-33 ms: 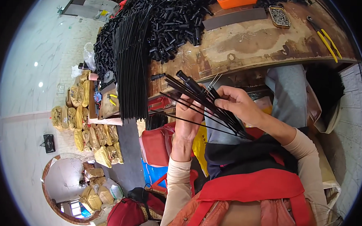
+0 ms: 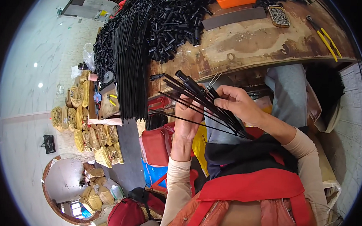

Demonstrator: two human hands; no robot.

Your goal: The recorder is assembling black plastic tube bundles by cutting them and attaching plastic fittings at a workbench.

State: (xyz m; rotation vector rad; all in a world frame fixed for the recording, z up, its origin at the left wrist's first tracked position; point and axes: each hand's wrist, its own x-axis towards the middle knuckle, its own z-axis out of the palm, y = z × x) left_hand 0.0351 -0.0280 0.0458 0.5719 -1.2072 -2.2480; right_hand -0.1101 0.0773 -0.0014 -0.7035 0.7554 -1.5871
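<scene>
Holds sticks (image 2: 228,118) in left hand (image 2: 185,109), in front of table (image 2: 247,47); pinches them in right hand (image 2: 238,105) too. Has black tube (image 2: 188,82) just beside sticks, nearer to left hand, slanting long ways up and left, away from right hand.

Room between black heap (image 2: 177,24) and pliers (image 2: 327,46)

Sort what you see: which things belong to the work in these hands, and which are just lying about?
Likely part of the work:
black rods, in left hand and right hand
black tubular fitting, alongside
pile of similar fittings
hanging bundle of rods

Likely lying about:
brown packages
clear plastic bag
yellow-handled pliers at far right, unused now
</scene>
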